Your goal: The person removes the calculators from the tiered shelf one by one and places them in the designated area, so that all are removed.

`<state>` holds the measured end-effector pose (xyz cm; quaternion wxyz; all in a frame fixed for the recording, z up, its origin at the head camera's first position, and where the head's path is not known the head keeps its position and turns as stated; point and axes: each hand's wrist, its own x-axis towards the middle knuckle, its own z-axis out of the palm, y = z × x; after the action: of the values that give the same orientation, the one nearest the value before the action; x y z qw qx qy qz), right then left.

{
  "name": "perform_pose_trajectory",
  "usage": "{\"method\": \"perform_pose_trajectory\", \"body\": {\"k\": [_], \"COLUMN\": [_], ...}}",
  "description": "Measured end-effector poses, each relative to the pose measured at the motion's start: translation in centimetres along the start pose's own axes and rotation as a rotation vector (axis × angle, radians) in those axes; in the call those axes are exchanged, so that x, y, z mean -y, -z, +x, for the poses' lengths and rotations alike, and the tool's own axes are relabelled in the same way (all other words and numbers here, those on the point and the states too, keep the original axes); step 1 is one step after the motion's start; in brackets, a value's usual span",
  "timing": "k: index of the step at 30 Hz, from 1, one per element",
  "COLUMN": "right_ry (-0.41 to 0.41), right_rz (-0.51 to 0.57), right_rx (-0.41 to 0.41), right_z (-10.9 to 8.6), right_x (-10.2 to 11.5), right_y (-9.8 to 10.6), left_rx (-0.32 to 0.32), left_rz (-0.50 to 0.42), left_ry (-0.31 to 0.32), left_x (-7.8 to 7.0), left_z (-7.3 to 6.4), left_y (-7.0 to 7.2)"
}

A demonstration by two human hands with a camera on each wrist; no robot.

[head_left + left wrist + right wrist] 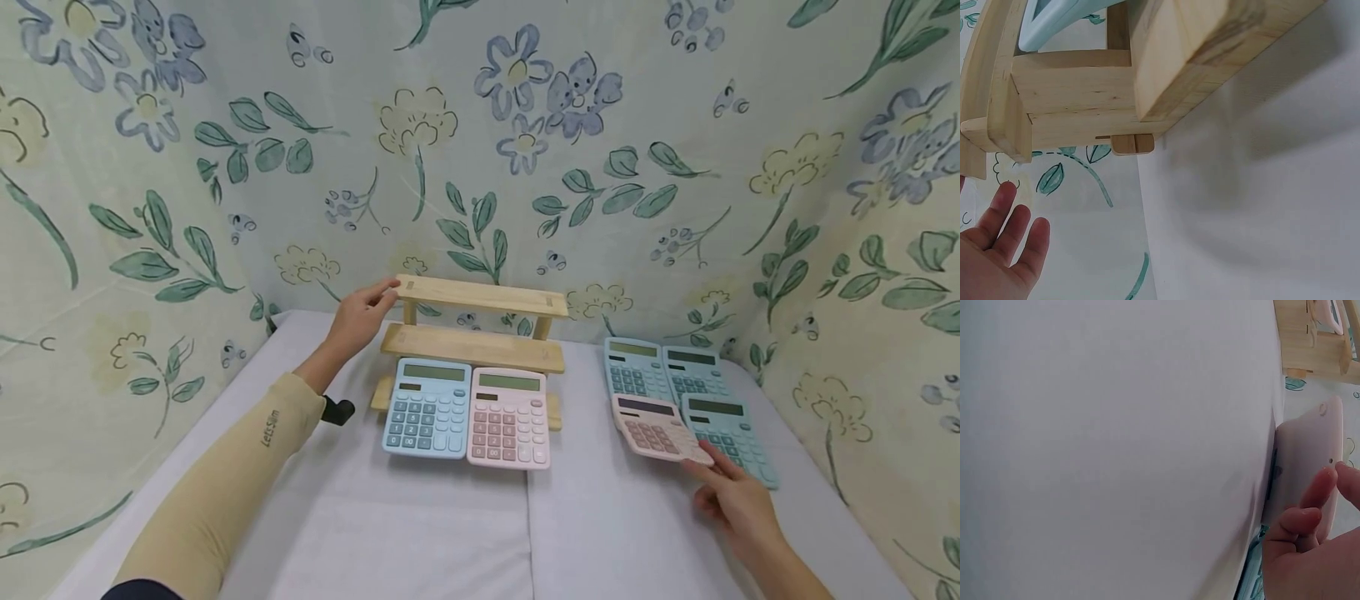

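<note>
1. Pink plastic, the held calculator sits at the right side of the desk, its near right corner pinched between thumb and finger of the right hand.
2. From that hand it extends forward and leftward, display end away; the long axis points roughly away from the person, slightly left. Its underside shows in the right wrist view, so the body is tilted, near end raised. Whether the far end touches anything, I cannot tell.
3. Seen from the calculator, the wooden rack lies well to the left and a little farther back. That sideways gap is the relation that matters most, and the right hand is clearly the nearer one.
4. At the rack's left end, the left hand touches the top board, fingers loosely extended, holding no calculator.
5. On the rack's lowest tier lean a blue calculator and, to its right, a second pink one, both facing the person.
6. Three bluish calculators lie behind and to the right of the held one, which overlaps two of them in view. None stands between it and the rack.
</note>
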<state>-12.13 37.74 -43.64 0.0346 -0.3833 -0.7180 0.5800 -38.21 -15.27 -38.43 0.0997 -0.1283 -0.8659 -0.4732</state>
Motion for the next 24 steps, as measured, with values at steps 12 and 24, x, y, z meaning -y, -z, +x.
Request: {"method": "perform_pose_trajectory", "body": {"k": [12,24], "right_ry": [0.113,0.152], "right_rz": [-0.283,-0.390], "right_rx": [-0.037,-0.038], "right_z": [0.0,0.7], "right_x": [-0.1,0.0], "right_y": [-0.2,-0.8], "left_rx": [0.004,0.000], "left_rz": [0.005,0.017], "left_ry": [0.005,0.013], "left_x": [-0.1,0.0], "left_z": [-0.1,0.0], "left_y": [0.0,-0.1]}}
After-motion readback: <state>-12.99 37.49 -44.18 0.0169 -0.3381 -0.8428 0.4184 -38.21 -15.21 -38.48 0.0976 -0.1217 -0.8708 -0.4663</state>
